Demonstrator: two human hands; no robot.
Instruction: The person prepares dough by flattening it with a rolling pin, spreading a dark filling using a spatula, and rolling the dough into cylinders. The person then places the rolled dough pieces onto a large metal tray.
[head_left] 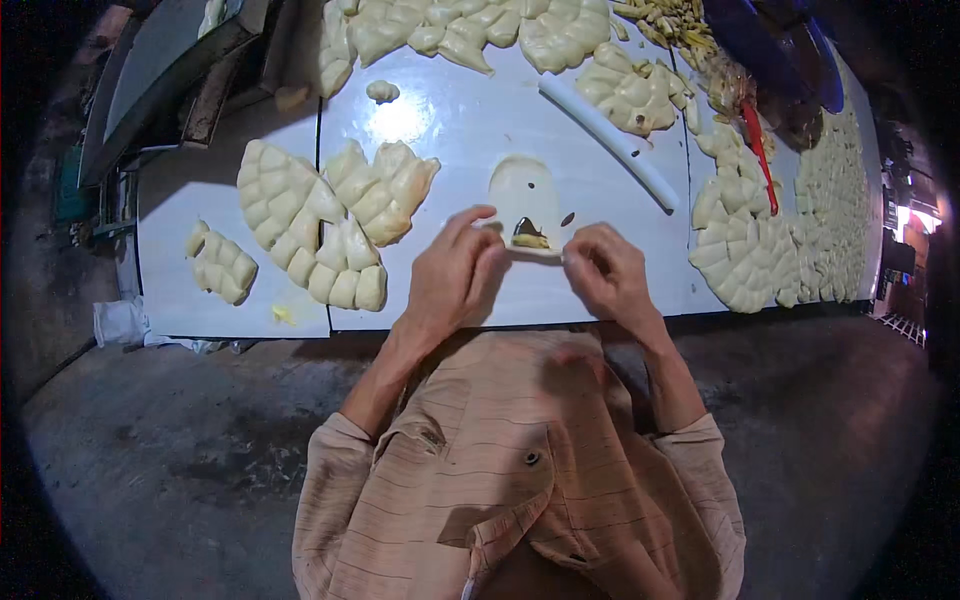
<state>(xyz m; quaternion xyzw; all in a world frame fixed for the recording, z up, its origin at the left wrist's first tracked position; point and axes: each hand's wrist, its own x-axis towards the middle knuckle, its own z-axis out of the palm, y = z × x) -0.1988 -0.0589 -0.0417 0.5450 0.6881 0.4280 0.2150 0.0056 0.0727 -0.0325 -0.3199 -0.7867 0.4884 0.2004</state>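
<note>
A flattened oval of pale dough (522, 185) lies on the white work surface (390, 275), with a dark and yellowish piece of filling (530, 234) on its near end and small dark bits on and beside it. My left hand (460, 265) grips the near left corner of that oval, thumb at the edge and fingers curled. At the near right corner, my right hand (607, 270) is closed with fingertips pinched on the edge. A white rolling pin (605, 142) rests beyond it, slanting to the right.
Portioned dough clusters (285, 210) (740, 260) lie left, right and along the back. At the back right are a yellow pile of strips (668, 22), a red-handled utensil (758, 150) and a dark blue container (775, 50). Metal trays (175, 70) stand back left.
</note>
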